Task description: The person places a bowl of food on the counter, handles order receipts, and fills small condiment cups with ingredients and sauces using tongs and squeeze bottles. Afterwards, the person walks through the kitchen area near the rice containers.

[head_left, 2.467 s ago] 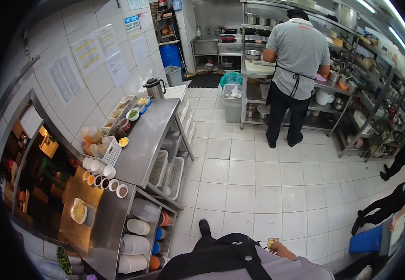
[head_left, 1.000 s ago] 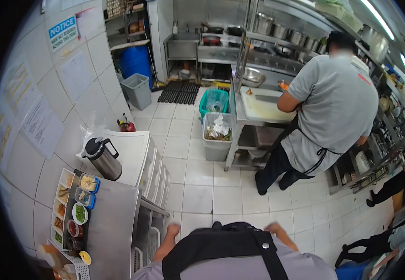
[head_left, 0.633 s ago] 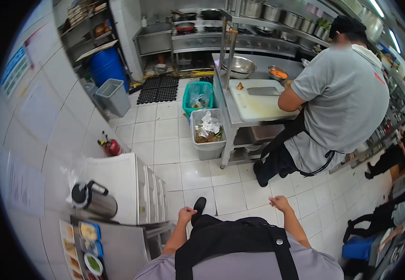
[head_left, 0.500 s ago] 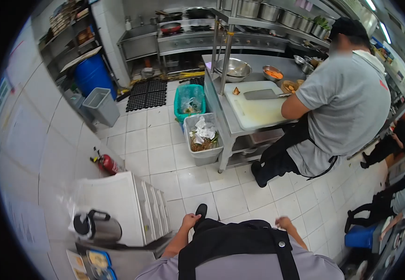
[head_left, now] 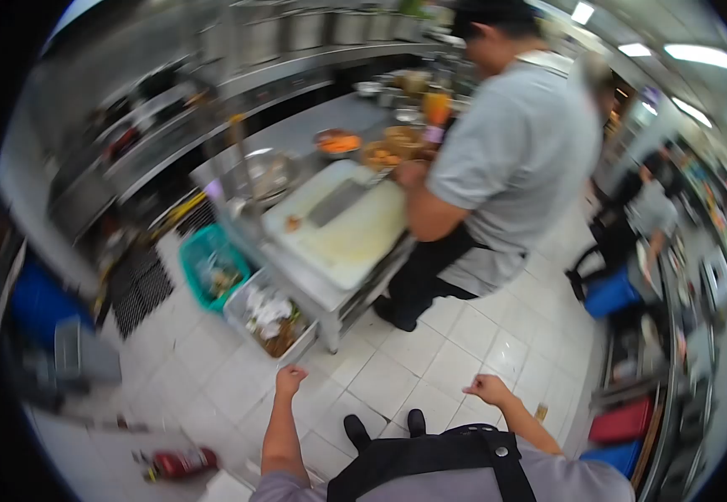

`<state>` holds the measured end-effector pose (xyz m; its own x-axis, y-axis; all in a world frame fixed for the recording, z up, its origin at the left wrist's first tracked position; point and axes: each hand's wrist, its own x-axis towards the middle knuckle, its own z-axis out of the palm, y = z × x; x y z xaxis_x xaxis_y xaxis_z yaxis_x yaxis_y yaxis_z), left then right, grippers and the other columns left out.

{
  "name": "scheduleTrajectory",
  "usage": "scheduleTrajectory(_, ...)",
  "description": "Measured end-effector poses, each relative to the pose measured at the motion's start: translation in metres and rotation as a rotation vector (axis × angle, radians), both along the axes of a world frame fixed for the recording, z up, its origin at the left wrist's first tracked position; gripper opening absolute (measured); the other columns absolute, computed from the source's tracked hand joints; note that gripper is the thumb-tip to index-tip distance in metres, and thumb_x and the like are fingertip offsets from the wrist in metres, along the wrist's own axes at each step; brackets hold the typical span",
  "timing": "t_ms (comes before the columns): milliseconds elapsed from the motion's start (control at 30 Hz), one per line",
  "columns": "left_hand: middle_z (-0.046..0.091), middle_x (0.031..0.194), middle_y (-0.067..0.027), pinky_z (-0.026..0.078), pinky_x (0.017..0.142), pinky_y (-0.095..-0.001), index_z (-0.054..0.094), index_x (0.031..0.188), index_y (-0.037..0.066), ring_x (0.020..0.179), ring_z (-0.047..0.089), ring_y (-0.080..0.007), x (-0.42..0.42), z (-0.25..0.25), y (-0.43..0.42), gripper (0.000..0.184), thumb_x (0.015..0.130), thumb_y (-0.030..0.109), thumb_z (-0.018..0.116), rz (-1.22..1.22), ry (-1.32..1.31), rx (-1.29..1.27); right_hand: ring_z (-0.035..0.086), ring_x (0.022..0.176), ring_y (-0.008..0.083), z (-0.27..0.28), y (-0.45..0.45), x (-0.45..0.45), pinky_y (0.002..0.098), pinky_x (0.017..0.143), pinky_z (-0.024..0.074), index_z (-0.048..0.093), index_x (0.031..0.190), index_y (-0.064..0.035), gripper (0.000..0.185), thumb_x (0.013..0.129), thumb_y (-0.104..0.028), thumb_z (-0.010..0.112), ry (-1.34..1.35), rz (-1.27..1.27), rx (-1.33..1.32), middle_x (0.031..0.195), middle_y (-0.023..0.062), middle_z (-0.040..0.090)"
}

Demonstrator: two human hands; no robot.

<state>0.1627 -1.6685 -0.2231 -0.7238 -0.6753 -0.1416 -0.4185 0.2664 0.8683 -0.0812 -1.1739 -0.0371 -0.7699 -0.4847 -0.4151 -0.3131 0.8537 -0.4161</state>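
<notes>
My left hand (head_left: 291, 381) hangs in the air over the tiled floor with its fingers curled. Nothing shows in it. The closest thing to it is the white bin (head_left: 300, 347) holding crumpled paper and food scraps. To the right, my right hand (head_left: 489, 388) is also raised above the floor, loosely closed, with no object visible in it. Neither hand touches anything. Ahead, a white cutting board (head_left: 363, 247) lies on the steel table (head_left: 292, 138), with a broad knife (head_left: 338, 203) and a small brown piece (head_left: 293, 222) on it.
A co-worker in a grey shirt (head_left: 506, 159) stands at the table's right side. A teal basket (head_left: 192, 276) is beside the white bin. Bowls of orange pieces (head_left: 338, 144) stand behind the board. At lower left lies a fire extinguisher (head_left: 181, 463). Another worker (head_left: 649, 213) is farther right.
My view has swung right and come closer to the table. The drawer cabinet and jug have left the view. Both hands have risen in front of me, still curled.
</notes>
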Motion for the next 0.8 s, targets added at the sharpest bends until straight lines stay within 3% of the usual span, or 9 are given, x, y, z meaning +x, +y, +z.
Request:
scheduleTrajectory(100, 0.067, 0.067, -0.0075, 0.051, 0.059, -0.0321, 0.066, 0.069, 0.003, 0.06, 0.063, -0.0187, -0.032, -0.023, -0.002, 0.029, 0.078, 0.029, 0.077, -0.042, 0.008, 0.112, 0.064, 0.072, 0.0278, 0.009, 0.006, 0.007, 0.038, 0.067, 0.0504, 0.067, 0.081, -0.0052, 0.044, 0.086, -0.049, 0.067, -0.065, -0.035, 0.033, 0.075, 0.0134, 0.067)
scheduleTrajectory(167, 0.067, 0.075, -0.0036, 0.046, 0.047, -0.0284, 0.069, 0.083, 0.009, 0.06, 0.062, -0.0143, -0.038, -0.035, 0.011, 0.016, 0.083, 0.026, 0.071, 0.098, -0.143, 0.409, 0.064, 0.073, 0.0312, 0.0, 0.021, 0.014, 0.0408, 0.069, 0.0504, 0.068, 0.085, -0.0057, 0.038, 0.087, -0.044, 0.065, -0.1, -0.027, -0.028, 0.078, 0.0143, 0.068)
scheduleTrajectory(233, 0.067, 0.076, -0.0036, 0.048, 0.047, -0.0308, 0.068, 0.091, 0.012, 0.06, 0.062, -0.0158, -0.036, -0.052, 0.04, 0.016, 0.086, 0.027, 0.066, -0.004, -0.277, 0.519, 0.066, 0.077, 0.0308, -0.018, 0.057, 0.026, 0.0403, 0.072, 0.0516, 0.07, 0.09, -0.0072, 0.033, 0.088, -0.04, 0.064, -0.083, -0.07, -0.039, 0.082, 0.0136, 0.069)
scheduleTrajectory(267, 0.068, 0.081, -0.0052, 0.051, 0.048, -0.0348, 0.068, 0.093, 0.011, 0.064, 0.065, -0.0186, -0.034, -0.054, 0.062, 0.017, 0.089, 0.025, 0.06, -0.085, -0.395, 0.478, 0.067, 0.077, 0.0265, -0.034, 0.082, 0.034, 0.0377, 0.071, 0.0528, 0.071, 0.092, -0.008, 0.03, 0.088, -0.037, 0.063, -0.12, -0.143, -0.015, 0.084, 0.0116, 0.071)
scheduleTrajectory(300, 0.066, 0.067, -0.0087, 0.048, 0.043, -0.0321, 0.069, 0.08, 0.005, 0.051, 0.061, -0.0181, -0.032, -0.053, 0.081, 0.031, 0.094, 0.029, 0.055, -0.277, -0.48, 0.478, 0.068, 0.077, 0.0222, -0.051, 0.11, 0.044, 0.0352, 0.071, 0.054, 0.072, 0.094, -0.0089, 0.028, 0.089, -0.034, 0.062, -0.16, -0.22, 0.007, 0.086, 0.0097, 0.072)
scheduleTrajectory(367, 0.069, 0.076, -0.012, 0.053, 0.048, -0.036, 0.071, 0.09, 0.005, 0.06, 0.067, -0.021, -0.021, -0.046, 0.128, 0.026, 0.09, 0.027, 0.057, -0.606, -0.499, 0.312, 0.069, 0.074, 0.0186, -0.082, 0.171, 0.071, 0.0338, 0.069, 0.0553, 0.073, 0.097, -0.0103, 0.025, 0.087, -0.03, 0.061, -0.227, -0.276, 0.136, 0.088, 0.008, 0.073)
scheduleTrajectory(433, 0.069, 0.076, -0.0121, 0.054, 0.049, -0.0377, 0.071, 0.089, 0.005, 0.062, 0.068, -0.0214, -0.007, -0.02, 0.179, 0.025, 0.085, 0.026, 0.059, -0.603, -0.502, 0.221, 0.069, 0.08, 0.0262, -0.121, 0.236, 0.107, 0.0394, 0.073, 0.054, 0.074, 0.086, -0.0106, 0.023, 0.084, -0.029, 0.059, -0.357, -0.383, 0.192, 0.085, 0.0119, 0.072)
scheduleTrajectory(567, 0.07, 0.077, -0.0123, 0.054, 0.05, -0.0378, 0.072, 0.088, 0.005, 0.062, 0.068, -0.0215, -0.001, -0.003, 0.257, 0.025, 0.085, 0.025, 0.059, -0.74, -0.571, 0.161, 0.071, 0.084, 0.0232, -0.13, 0.325, 0.184, 0.0416, 0.074, 0.0543, 0.071, 0.107, -0.0107, 0.033, 0.092, -0.035, 0.055, -0.647, -0.553, 0.261, 0.104, 0.0099, 0.072)
scheduleTrajectory(800, 0.07, 0.077, -0.0126, 0.054, 0.051, -0.038, 0.072, 0.086, 0.004, 0.062, 0.068, -0.0217, -0.037, -0.008, 0.403, 0.023, 0.083, 0.024, 0.06, -0.889, -0.745, 0.014, 0.07, 0.084, 0.0215, -0.164, 0.49, 0.25, 0.0387, 0.07, 0.0553, 0.073, 0.103, -0.0088, 0.029, 0.085, -0.031, 0.066, -0.612, -0.786, 0.052, 0.099, 0.0082, 0.072)
